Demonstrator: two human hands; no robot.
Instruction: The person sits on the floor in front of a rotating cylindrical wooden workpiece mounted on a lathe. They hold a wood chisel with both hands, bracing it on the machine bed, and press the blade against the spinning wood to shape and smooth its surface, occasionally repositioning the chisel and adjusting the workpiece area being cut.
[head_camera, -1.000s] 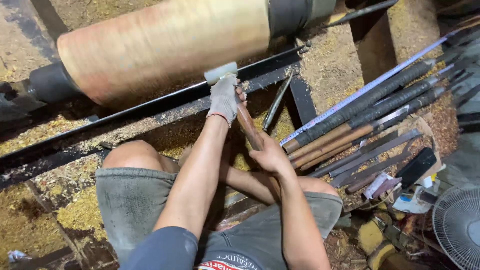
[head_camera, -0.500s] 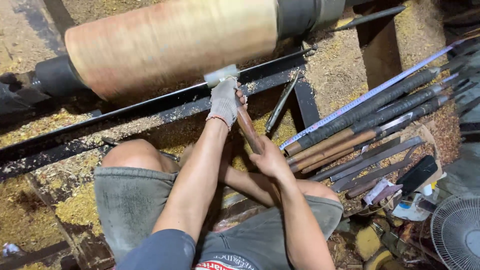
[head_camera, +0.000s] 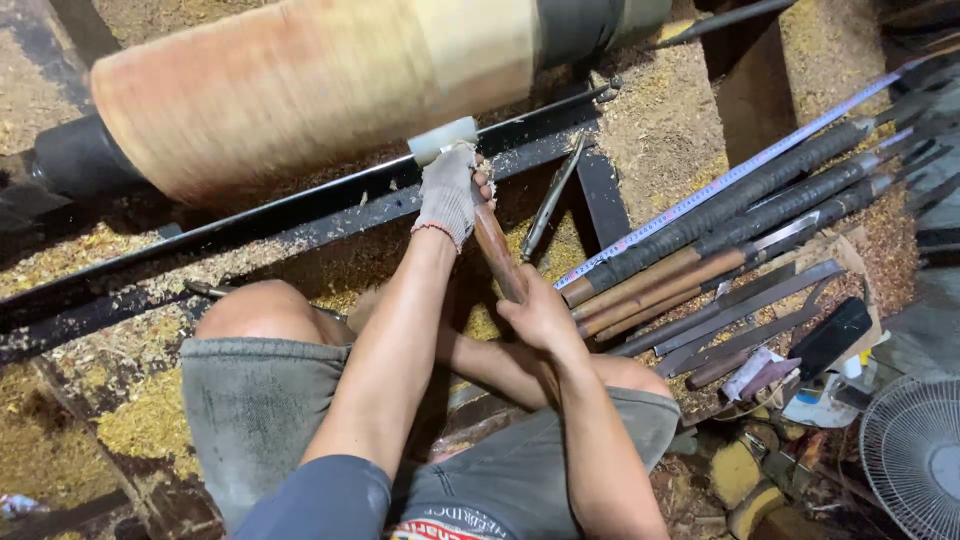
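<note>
Compared with half a second earlier, the wooden cylinder (head_camera: 300, 90) is seen lower and further left in the view, while the hands are kept in the same grip. The cylinder is mounted above a black steel rail (head_camera: 300, 215). The gloved left hand (head_camera: 448, 192) is clenched around the front of the turning tool (head_camera: 497, 250), its fingers (head_camera: 482, 185) wrapped over the shaft just below a pale block (head_camera: 443, 139) touching the cylinder. Further back, the wooden handle is gripped by the bare right hand (head_camera: 540, 318), above the knees. To the right, long spare chisels (head_camera: 740, 220) and a measuring rule (head_camera: 740, 170) are laid on sawdust, with a fan (head_camera: 915, 455) at the lower corner.
</note>
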